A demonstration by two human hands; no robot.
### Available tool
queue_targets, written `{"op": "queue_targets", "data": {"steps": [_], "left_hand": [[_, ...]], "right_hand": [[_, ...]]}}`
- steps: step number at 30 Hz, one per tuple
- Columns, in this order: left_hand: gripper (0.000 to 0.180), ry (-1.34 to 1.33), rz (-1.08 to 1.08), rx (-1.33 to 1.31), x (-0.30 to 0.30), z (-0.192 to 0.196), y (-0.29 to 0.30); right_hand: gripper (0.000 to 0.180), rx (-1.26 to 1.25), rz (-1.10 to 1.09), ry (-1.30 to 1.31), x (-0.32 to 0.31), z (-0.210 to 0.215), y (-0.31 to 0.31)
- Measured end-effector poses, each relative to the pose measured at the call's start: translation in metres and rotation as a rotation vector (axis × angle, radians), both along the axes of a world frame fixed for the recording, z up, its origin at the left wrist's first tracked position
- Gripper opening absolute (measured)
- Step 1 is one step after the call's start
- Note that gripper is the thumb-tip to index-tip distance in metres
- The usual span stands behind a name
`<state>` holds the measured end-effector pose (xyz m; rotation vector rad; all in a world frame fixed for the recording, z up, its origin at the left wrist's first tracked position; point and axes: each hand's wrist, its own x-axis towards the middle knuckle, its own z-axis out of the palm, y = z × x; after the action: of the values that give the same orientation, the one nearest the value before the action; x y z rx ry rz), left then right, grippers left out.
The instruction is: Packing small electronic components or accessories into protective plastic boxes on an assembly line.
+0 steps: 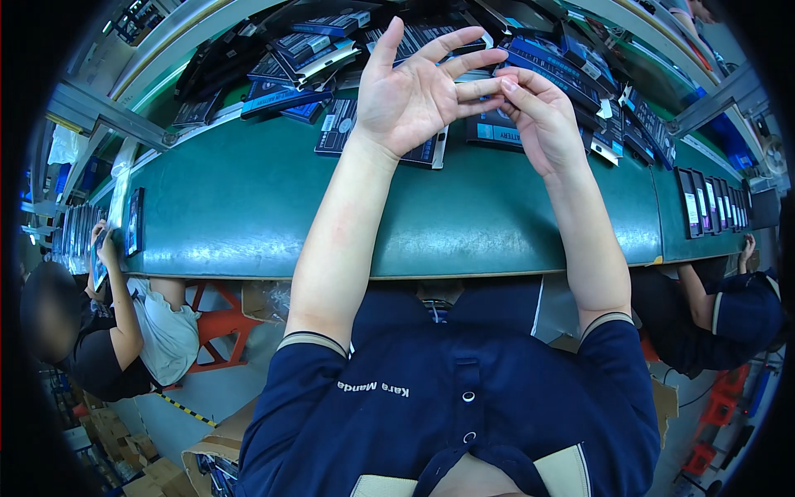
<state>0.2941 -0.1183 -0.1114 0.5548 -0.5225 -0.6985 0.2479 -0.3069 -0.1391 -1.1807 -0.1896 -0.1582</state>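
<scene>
Table with a green top, seen from above past a navy shirt, with both bare forearms stretched over it. The left hand is palm up, its thumb and fingers spread apart, with no object resting in the palm. The right hand has its thumb and forefinger together on the tip of the left ring finger; whether something tiny sits between them, I cannot tell. Behind the left wrist, partly hidden by it, a black box lies on the table. A box with a blue band lies beside the right hand. More flat boxes are heaped along the far side. Dark trays stand in a row at the right end. A seated co-worker at left holds a flat object; another person sits at right.
</scene>
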Motion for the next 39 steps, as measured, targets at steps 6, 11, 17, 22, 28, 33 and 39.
{"op": "queue_targets", "data": {"steps": [6, 11, 17, 22, 28, 33, 39], "left_hand": [[0.080, -0.019, -0.169, -0.132, 0.015, -0.013, 0.006], [0.075, -0.066, 0.121, 0.160, 0.011, -0.016, 0.001], [0.073, -0.089, 0.081, 0.138, 0.017, -0.024, 0.005], [0.073, -0.066, 0.217, 0.231, 0.012, -0.027, -0.005], [0.076, 0.000, 0.067, 0.029, 0.013, -0.022, -0.001], [0.081, -0.016, 0.137, 0.103, -0.004, -0.006, -0.008], [0.087, 0.001, 0.021, 0.001, -0.013, -0.001, -0.011]], "right_hand": [[0.021, -0.025, 0.080, -0.083, -0.003, 0.001, 0.006], [0.025, -0.206, -0.015, -0.072, -0.008, -0.002, 0.017], [0.023, -0.273, -0.057, -0.112, -0.014, -0.004, 0.027], [0.021, -0.425, -0.168, -0.169, -0.017, -0.003, 0.028], [0.023, -0.211, -0.154, -0.153, -0.010, 0.001, 0.019], [0.022, -0.214, -0.269, -0.161, -0.003, -0.002, 0.013], [0.021, -0.335, -0.349, -0.175, 0.001, -0.008, 0.011]]}}
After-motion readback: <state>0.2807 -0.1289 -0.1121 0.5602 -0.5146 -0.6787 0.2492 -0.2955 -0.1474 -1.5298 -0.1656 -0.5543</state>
